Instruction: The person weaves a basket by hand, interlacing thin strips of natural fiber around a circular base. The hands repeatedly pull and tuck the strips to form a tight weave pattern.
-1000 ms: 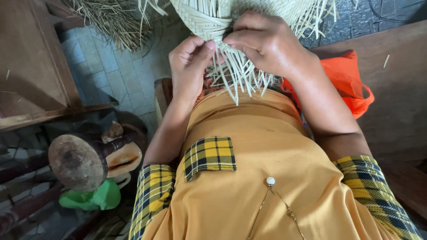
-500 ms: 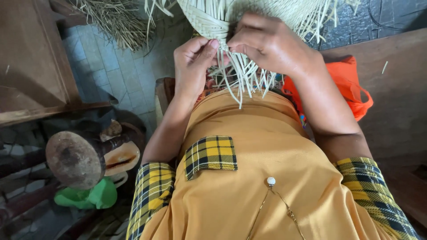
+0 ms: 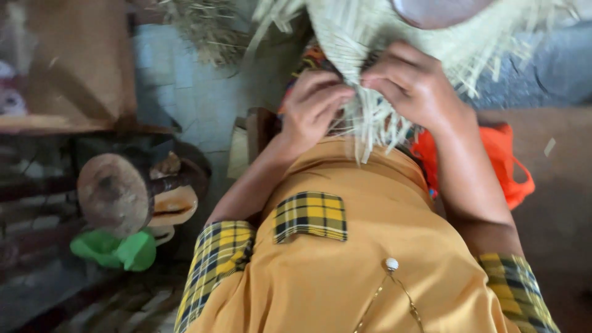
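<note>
Head view: the 2 hands work at the lower edge of a pale, woven straw piece [image 3: 394, 37] that fills the top of the frame and rests over the person's lap, above the mustard-yellow garment [image 3: 345, 246]. The left hand [image 3: 314, 105] has its fingers curled together, pinched on the loose pale straw strands [image 3: 370, 126] at the woven edge. The right hand [image 3: 416, 86] presses on the same edge just beside it, fingers folded down onto the strands; whether it pinches 1 strand or only holds the weave flat, I cannot tell.

As a judgement, the weaving is well along but not finished: a broad, tight woven body is already made, while a ragged fringe of unwoven ends hangs from the rim all round, so the edge is left to work and the ends are left to close or trim.

A round dark shape [image 3: 441, 9] sits on the woven piece at the top edge. An orange plastic bag [image 3: 505, 166] lies just beside the right forearm. To the left stand a round-faced wooden log block [image 3: 114, 191], a green plastic bag [image 3: 114, 250] below it, and a brown wooden board [image 3: 80, 68]. A heap of dry straw [image 3: 203, 28] lies on the tiled floor [image 3: 185, 92]. Nothing blocks the hands; the hanging fringe hides the fingertips.
</note>
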